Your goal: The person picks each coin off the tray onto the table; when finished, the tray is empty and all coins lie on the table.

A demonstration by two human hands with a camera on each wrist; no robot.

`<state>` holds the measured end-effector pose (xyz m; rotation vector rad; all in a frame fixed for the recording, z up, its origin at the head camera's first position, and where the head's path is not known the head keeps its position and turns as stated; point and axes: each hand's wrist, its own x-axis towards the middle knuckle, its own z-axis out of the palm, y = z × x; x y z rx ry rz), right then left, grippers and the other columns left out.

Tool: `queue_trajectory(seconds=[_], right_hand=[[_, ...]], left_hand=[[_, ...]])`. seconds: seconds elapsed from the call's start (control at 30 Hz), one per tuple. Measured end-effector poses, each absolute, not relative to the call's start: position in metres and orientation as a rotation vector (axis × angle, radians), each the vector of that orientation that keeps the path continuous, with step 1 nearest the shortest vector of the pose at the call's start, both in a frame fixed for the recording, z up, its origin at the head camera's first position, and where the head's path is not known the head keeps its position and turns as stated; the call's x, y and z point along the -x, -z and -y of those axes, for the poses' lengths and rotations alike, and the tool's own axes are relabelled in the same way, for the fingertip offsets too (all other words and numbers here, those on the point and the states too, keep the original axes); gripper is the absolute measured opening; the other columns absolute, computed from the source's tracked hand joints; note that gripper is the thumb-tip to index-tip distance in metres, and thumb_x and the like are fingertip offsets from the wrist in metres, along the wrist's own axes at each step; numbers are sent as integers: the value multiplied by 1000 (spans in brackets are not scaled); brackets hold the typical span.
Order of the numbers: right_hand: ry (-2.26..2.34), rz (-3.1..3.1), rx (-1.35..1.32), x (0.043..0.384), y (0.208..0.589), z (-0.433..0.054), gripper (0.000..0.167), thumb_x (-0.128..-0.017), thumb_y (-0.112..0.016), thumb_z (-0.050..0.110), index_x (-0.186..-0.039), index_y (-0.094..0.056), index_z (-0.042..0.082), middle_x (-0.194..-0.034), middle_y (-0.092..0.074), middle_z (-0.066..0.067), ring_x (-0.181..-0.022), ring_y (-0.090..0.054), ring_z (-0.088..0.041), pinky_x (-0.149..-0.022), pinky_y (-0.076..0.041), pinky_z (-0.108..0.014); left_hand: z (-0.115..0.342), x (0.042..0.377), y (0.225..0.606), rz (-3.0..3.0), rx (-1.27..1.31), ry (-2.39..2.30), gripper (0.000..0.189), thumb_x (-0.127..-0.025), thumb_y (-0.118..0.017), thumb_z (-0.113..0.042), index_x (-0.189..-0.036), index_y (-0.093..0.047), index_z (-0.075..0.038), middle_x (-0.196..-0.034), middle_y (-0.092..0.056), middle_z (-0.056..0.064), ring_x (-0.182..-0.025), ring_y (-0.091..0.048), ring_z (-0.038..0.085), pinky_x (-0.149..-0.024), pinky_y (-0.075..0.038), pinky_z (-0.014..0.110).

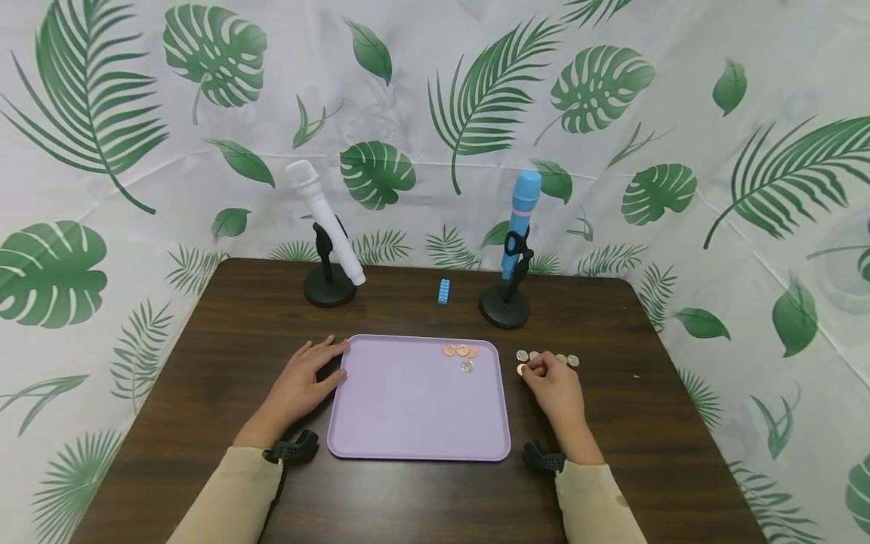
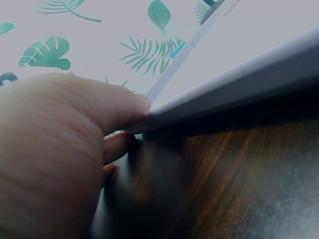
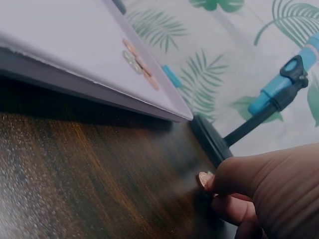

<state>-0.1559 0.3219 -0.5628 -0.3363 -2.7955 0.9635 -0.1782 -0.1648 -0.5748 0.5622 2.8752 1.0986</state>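
Pinching an illegible copper coin (image 3: 203,179) is the right grip (image 1: 559,389); the left grip (image 1: 302,383), wide, touches a tray (image 1: 416,415).

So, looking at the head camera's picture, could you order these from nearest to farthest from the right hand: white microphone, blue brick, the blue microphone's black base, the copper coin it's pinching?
From the right hand:
1. Copper coin, pinched by it
2. Black base, ahead, slightly left
3. Blue brick, farther left
4. White microphone, farthest left

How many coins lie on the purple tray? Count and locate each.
4. Near the far edge of the tray, right of centre: left copper coin, middle copper coin, right copper coin. Just below in the head view: silver coin. None looks hidden.
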Motion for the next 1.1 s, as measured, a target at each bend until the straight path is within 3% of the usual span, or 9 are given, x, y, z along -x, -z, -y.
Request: queue_trajectory(seconds=[0.57,0.83,0.97,1.1], right_hand=[[-935,2772,314,159,565,-328,15,-99,-77,25,-97,-73,11,-81,-67,-5,-72,-58,-22,-64,-44,-32],[-1278,2462,416,164,569,-327,12,-103,-71,20,-102,-72,7,-81,-65,-2,-70,-55,-13,-62,-44,-23],[-1574,2341,271,161,568,-317,13,-106,-71,17,-107,-73,5,-90,-64,-3,-72,-58,-10,-62,-45,-20],[-1631,2449,-24,157,566,-307,13,-105,-72,14,-117,-75,9,-106,-69,-9,-76,-59,-14,-62,-48,-22]], left_hand=[[162,178,579,-2874,-555,-1110,62,-104,-74,-30,-162,-55,-19,-167,-55,11,-164,-39,36,-137,-15,67],[164,178,577,-2882,-552,-1102,61,-104,-74,-29,-161,-55,-18,-167,-55,11,-164,-39,37,-136,-16,67],[165,177,577,-2878,-550,-1103,61,-104,-75,-29,-161,-55,-18,-167,-54,10,-164,-38,36,-137,-15,67],[165,178,577,-2876,-562,-1104,61,-104,-74,-30,-162,-55,-18,-167,-54,9,-164,-38,36,-136,-16,67]])
